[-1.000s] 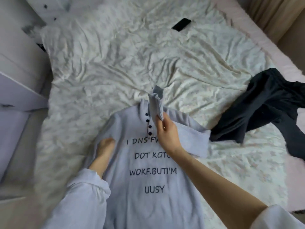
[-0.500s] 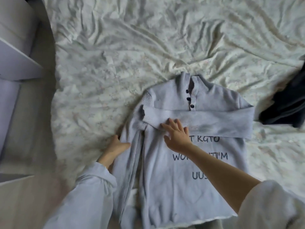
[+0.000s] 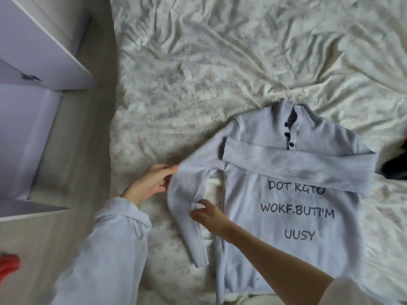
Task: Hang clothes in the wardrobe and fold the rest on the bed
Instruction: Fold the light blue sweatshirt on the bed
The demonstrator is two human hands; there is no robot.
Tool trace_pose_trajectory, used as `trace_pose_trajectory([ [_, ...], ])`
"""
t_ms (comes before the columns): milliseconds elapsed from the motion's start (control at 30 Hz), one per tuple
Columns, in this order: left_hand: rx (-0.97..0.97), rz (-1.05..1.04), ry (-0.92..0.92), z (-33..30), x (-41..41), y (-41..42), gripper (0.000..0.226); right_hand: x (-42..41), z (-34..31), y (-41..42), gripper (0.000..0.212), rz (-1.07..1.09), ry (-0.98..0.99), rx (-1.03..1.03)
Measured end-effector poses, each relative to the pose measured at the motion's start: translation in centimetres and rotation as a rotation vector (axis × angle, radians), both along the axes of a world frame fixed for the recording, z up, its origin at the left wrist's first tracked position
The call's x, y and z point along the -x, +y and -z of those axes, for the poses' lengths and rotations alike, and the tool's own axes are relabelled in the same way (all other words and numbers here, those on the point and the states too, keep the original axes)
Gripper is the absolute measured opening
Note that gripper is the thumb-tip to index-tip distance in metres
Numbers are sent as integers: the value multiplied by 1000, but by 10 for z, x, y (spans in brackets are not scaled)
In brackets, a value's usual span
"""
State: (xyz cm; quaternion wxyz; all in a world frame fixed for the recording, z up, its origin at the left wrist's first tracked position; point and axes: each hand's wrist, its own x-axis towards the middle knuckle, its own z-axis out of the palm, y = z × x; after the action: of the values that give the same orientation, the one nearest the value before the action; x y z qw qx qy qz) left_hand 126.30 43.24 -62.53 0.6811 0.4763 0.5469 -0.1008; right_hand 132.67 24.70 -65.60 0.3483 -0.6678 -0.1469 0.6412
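A pale blue knit sweater (image 3: 293, 216) with dark buttons and printed dark letters lies face up on the bed (image 3: 198, 73). Its right sleeve is folded flat across the chest. Its left sleeve (image 3: 187, 205) hangs out to the side and bends down toward me. My left hand (image 3: 152, 183) pinches the outer edge of that sleeve near the elbow. My right hand (image 3: 209, 214) pinches the sleeve's inner edge lower down.
A white wardrobe (image 3: 33, 73) with an open door stands left of the bed, across a strip of pale floor (image 3: 72, 172). A dark garment (image 3: 396, 164) lies at the right edge. Something red (image 3: 7, 267) shows at the lower left.
The right sleeve was laid across the chest and released. My right hand moved left to the other sleeve; my left hand now lifts that sleeve outward.
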Motion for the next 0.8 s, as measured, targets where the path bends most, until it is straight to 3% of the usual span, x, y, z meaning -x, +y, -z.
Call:
trace_pose_trajectory([
  [67, 31, 8, -12, 0, 9, -8, 19, 15, 1, 4, 32, 112, 41, 16],
  [200, -39, 197, 71, 5, 28, -24, 3, 11, 3, 8, 22, 246, -198, 94],
  [300, -315, 325, 158, 4, 32, -33, 22, -3, -1, 5, 26, 355, -223, 87],
  [400, -547, 347, 97, -13, 23, -33, 10, -23, -19, 9, 18, 490, -60, 3],
  [500, -243, 453, -113, -50, -5, -40, 31, -51, -35, 13, 24, 512, 256, -9],
  [600, 135, 580, -146, -71, -30, -52, 35, -78, -35, -3, 41, 561, 498, 23],
  [700, 261, 609, -164, -59, -42, -55, 47, -94, -29, -28, 45, 658, 591, 41],
  [800, 353, 598, -202, -50, -59, -71, 56, -101, -21, -46, 50, 662, 554, 71],
])
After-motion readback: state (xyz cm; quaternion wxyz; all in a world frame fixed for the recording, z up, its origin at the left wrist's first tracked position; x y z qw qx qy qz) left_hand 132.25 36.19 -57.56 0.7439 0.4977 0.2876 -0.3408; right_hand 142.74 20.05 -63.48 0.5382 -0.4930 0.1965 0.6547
